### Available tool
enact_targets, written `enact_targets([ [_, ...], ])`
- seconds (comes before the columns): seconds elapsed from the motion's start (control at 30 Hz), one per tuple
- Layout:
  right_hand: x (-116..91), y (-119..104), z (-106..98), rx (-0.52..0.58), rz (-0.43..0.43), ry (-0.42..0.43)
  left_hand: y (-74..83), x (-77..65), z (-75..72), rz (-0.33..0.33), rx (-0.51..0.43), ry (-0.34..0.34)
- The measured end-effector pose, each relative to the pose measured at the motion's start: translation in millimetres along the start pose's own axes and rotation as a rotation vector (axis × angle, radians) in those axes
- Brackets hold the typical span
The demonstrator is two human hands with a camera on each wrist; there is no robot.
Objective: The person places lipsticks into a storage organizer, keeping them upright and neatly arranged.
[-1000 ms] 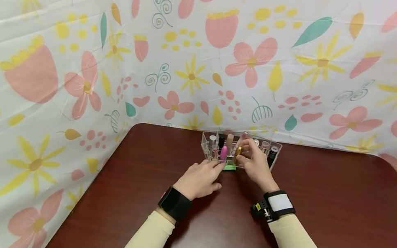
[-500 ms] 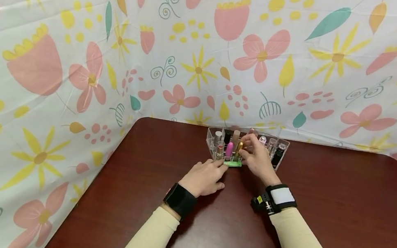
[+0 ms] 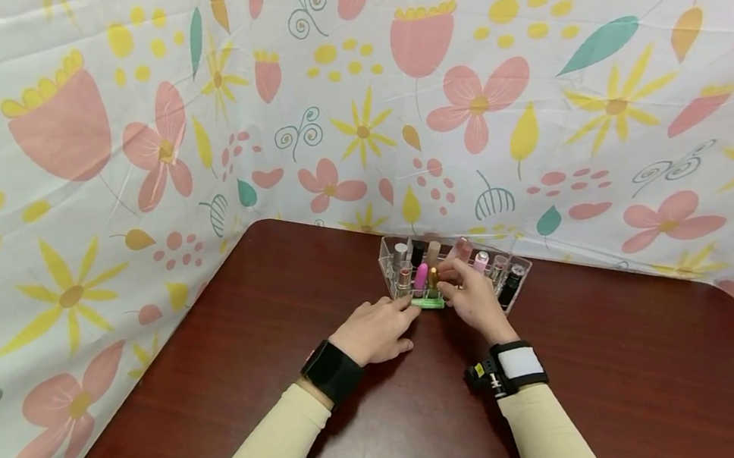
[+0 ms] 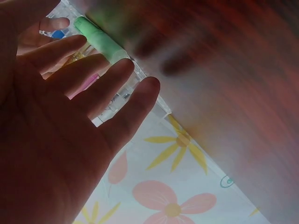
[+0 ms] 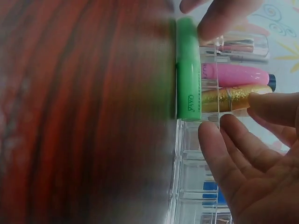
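Observation:
A gold glittery cosmetic tube [image 5: 229, 99] stands upright in a front slot of the clear lipstick organizer [image 3: 389, 276]. My right hand [image 3: 477, 299] holds its top with the tips of thumb and index finger; the other fingers are spread beside the organizer's front. A green cosmetic tube [image 5: 188, 79] lies lengthwise along the organizer's front edge. My left hand [image 3: 373, 333] has its fingers stretched out, fingertips at the left end of the green tube; whether they press on it is hard to tell. Beside the gold tube stands a pink tube [image 5: 238, 74].
Lipsticks and other tubes stand in the organizer, among them a black one [image 3: 510, 286] at the right end and a clear-capped lipstick [image 3: 404, 279] at the left. It sits near the back of the brown table [image 3: 219, 369], before a flowered cloth [image 3: 291, 55].
The gold tube, tilted to the right earlier, now stands more upright, shifted slightly left by my right hand. My left hand keeps its place by the green tube. The head view has shifted slightly.

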State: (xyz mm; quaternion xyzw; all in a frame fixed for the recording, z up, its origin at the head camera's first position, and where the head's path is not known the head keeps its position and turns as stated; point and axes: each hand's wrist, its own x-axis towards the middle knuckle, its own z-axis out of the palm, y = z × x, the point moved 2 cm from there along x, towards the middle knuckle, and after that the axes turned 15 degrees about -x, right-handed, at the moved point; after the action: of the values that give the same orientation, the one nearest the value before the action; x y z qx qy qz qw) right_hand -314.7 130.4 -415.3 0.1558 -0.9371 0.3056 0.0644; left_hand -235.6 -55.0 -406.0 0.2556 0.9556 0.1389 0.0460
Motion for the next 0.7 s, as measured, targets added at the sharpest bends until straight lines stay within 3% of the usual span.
enact_targets([
  [0.4, -5.6, 0.9, -10.5, -0.001, 0.053, -0.04, 1.7, 0.7, 1.3, 0.018, 0.008, 0.007],
  [0.7, -8.7, -2.0, -19.6, -0.035, 0.023, -0.027, 0.2, 0.3, 0.4, -0.003, -0.005, -0.02],
])
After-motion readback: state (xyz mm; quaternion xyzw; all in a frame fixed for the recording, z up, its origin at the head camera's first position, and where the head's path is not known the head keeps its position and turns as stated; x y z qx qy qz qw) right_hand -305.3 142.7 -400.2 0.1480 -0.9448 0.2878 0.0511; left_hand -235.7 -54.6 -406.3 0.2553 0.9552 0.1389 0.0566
